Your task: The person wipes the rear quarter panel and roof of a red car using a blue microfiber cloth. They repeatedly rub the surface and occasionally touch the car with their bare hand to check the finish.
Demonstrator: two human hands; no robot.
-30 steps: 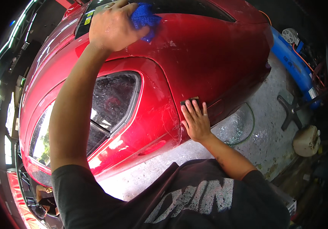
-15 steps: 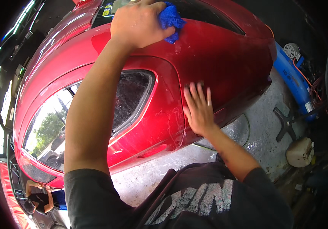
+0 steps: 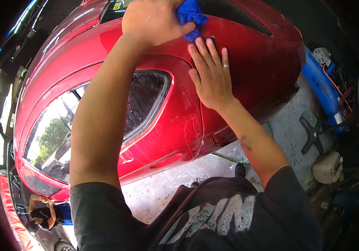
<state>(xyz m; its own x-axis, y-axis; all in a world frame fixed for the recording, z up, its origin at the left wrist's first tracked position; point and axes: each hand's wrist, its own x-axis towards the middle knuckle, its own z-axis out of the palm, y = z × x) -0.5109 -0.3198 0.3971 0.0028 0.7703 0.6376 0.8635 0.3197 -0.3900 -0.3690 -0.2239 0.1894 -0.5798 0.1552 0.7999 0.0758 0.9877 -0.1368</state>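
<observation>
A red car (image 3: 183,113) fills the middle of the view, with pale streaks and wet marks on its rear side. At the top, my left hand (image 3: 152,21) is closed around a blue cloth (image 3: 191,19) over the upper body panel below the rear glass. My right hand (image 3: 211,77) lies flat on the rear side panel, fingers stretched and a ring on one of them. Its fingertips are just below the cloth. A small dark edge shows by the fingertips; what lies under them is hidden.
Right of the car stand a blue tank (image 3: 321,88) with a motor, a black star-shaped base (image 3: 311,136) and a dirty white jug (image 3: 328,167). A hose (image 3: 229,160) lies on the wet concrete floor. Another person (image 3: 45,213) stands at the car's far left end.
My right hand has slid up the panel, away from me, toward the blue cloth. My left hand has shifted slightly and still grips the cloth.
</observation>
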